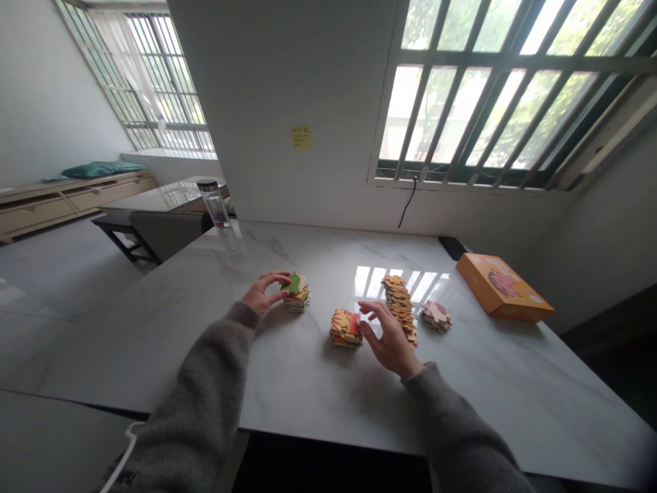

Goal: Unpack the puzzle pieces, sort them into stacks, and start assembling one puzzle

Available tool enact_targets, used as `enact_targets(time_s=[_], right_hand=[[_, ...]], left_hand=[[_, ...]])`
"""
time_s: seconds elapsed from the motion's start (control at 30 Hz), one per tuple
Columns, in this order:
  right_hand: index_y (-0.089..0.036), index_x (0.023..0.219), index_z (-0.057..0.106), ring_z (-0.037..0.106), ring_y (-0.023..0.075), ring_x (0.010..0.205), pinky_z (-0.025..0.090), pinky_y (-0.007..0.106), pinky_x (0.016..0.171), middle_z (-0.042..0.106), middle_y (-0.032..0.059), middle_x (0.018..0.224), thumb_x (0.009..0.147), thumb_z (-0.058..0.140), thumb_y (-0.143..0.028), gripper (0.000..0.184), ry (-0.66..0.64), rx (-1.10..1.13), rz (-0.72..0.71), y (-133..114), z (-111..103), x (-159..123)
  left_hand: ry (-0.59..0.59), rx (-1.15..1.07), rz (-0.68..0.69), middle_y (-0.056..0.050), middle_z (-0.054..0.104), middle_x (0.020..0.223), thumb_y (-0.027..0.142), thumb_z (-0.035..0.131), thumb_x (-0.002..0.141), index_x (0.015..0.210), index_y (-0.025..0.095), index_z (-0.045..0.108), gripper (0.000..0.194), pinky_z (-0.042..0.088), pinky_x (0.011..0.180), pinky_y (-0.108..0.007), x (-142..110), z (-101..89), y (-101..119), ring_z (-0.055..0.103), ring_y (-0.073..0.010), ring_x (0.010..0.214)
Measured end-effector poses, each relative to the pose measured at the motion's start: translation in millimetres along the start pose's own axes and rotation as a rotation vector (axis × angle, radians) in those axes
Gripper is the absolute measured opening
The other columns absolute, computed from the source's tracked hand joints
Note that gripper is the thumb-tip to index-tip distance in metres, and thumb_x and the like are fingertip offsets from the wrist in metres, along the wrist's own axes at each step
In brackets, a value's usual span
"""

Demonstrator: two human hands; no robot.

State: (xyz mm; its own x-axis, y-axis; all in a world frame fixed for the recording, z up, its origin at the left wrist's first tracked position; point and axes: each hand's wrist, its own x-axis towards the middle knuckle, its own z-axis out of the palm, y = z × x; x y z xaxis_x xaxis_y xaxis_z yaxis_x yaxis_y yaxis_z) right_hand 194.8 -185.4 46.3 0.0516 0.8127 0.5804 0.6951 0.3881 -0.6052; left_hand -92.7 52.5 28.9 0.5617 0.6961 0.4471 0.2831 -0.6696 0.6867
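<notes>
The left hand (264, 293) has thumb and fingers closed about the edges of a green piece (291, 282) atop the left stack (296, 303), probably to steady it. Rightward, the upright middle stack (345, 329) stands on the table (318, 400) within reach of the right hand (386, 339), its thumb and fingers slightly parted at the edge, any hold unclear. Beyond, a row of overlapping pieces (400, 308) points its long axis away from the person.

Yellow sticky note (302, 137) on the wall (318, 82) facing me, barred window (493, 92) right of it. On my left, clear bottle (216, 209) with dark lid (207, 185); teal cushion (102, 169) on drawer bench (82, 198) beyond.
</notes>
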Motion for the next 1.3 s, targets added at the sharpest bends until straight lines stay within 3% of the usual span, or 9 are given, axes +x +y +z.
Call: enact_targets(time_s=[0.17, 0.43, 0.63, 0.73, 0.8, 0.9, 1.0, 1.13, 1.3], right_hand=[[-0.025, 0.127, 0.053, 0.061, 0.0209, 0.09, 0.055, 0.041, 0.082, 0.062, 0.0078, 0.103, 0.098, 0.05, -0.023, 0.029, -0.004, -0.002, 0.005, 2, 0, 0], [-0.025, 0.122, 0.058, 0.063, 0.0208, 0.091, 0.056, 0.04, 0.083, 0.063, 0.0078, 0.104, 0.098, 0.05, -0.024, 0.025, -0.041, -0.003, 0.015, 4, 0, 0], [-0.026, 0.122, 0.059, 0.056, 0.0273, 0.118, 0.051, 0.048, 0.1, 0.058, 0.0112, 0.124, 0.09, 0.064, -0.027, 0.032, -0.143, -0.06, -0.045, 6, 2, -1], [-0.025, 0.118, 0.061, 0.057, 0.0264, 0.115, 0.051, 0.048, 0.1, 0.061, 0.0103, 0.119, 0.089, 0.067, -0.025, 0.03, -0.175, -0.061, -0.046, 9, 4, -1], [-0.025, 0.115, 0.061, 0.057, 0.0258, 0.111, 0.052, 0.047, 0.098, 0.062, 0.0098, 0.115, 0.089, 0.067, -0.024, 0.027, -0.162, -0.06, -0.033, 10, 4, -1], [-0.025, 0.113, 0.061, 0.058, 0.0255, 0.109, 0.051, 0.046, 0.097, 0.062, 0.0092, 0.113, 0.088, 0.068, -0.022, 0.026, -0.153, -0.052, -0.028, 10, 4, 0], [-0.024, 0.113, 0.06, 0.057, 0.0256, 0.109, 0.051, 0.045, 0.096, 0.062, 0.009, 0.113, 0.083, 0.07, -0.017, 0.032, -0.146, -0.056, -0.032, 9, 3, 0], [-0.023, 0.112, 0.059, 0.056, 0.0265, 0.11, 0.051, 0.045, 0.095, 0.061, 0.0097, 0.113, 0.077, 0.071, -0.013, 0.038, -0.103, -0.066, -0.068, 6, 2, 0], [-0.023, 0.112, 0.059, 0.057, 0.0272, 0.111, 0.049, 0.045, 0.098, 0.061, 0.0098, 0.113, 0.081, 0.07, -0.019, 0.034, -0.079, -0.004, -0.073, 1, -3, 2]], left_hand=[[-0.078, -0.009, -0.024, -0.01, 0.068, 0.127, 0.046, 0.071, 0.079, 0.096, 0.022, 0.072, 0.029, 0.036, 0.113, -0.055, 0, 9.4, 8, 0.057, -0.0294, 0.121], [-0.091, 0.002, -0.042, -0.011, 0.067, 0.128, 0.048, 0.07, 0.079, 0.095, 0.022, 0.072, 0.03, 0.04, 0.109, -0.057, -4, 5.2, 3, 0.058, -0.0308, 0.121], [-0.107, 0.013, -0.051, -0.012, 0.064, 0.133, 0.046, 0.068, 0.079, 0.094, 0.022, 0.07, 0.028, 0.042, 0.107, -0.058, -7, 4.5, 4, 0.054, -0.0334, 0.126], [-0.047, 0.015, -0.041, -0.011, 0.056, 0.142, 0.047, 0.064, 0.08, 0.108, 0.022, 0.067, 0.038, 0.042, 0.107, -0.055, -8, 2.7, 14, 0.047, -0.0341, 0.133], [0.053, 0.009, -0.002, -0.012, 0.055, 0.141, 0.045, 0.057, 0.084, 0.116, 0.022, 0.064, 0.041, 0.043, 0.106, -0.052, -9, 6.1, 30, 0.047, -0.0325, 0.132], [0.2, 0.028, 0.128, -0.011, 0.062, 0.127, 0.038, 0.051, 0.088, 0.108, 0.021, 0.064, 0.029, 0.046, 0.102, -0.048, -13, 25.3, 64, 0.054, -0.0287, 0.12], [0.064, 0.101, 0.282, -0.008, 0.066, 0.115, 0.033, 0.059, 0.086, 0.104, 0.024, 0.065, 0.021, 0.042, 0.107, -0.047, -20, 55.8, 96, 0.057, -0.0268, 0.113], [-0.175, 0.15, 0.41, -0.008, 0.064, 0.123, 0.035, 0.072, 0.08, 0.116, 0.028, 0.064, 0.037, 0.041, 0.107, -0.048, -26, 82.9, 110, 0.056, -0.0282, 0.114], [-0.182, 0.021, 0.428, -0.009, 0.068, 0.116, 0.032, 0.072, 0.084, 0.106, 0.024, 0.067, 0.023, 0.046, 0.099, -0.044, -24, 83.8, 104, 0.061, -0.0253, 0.107]])
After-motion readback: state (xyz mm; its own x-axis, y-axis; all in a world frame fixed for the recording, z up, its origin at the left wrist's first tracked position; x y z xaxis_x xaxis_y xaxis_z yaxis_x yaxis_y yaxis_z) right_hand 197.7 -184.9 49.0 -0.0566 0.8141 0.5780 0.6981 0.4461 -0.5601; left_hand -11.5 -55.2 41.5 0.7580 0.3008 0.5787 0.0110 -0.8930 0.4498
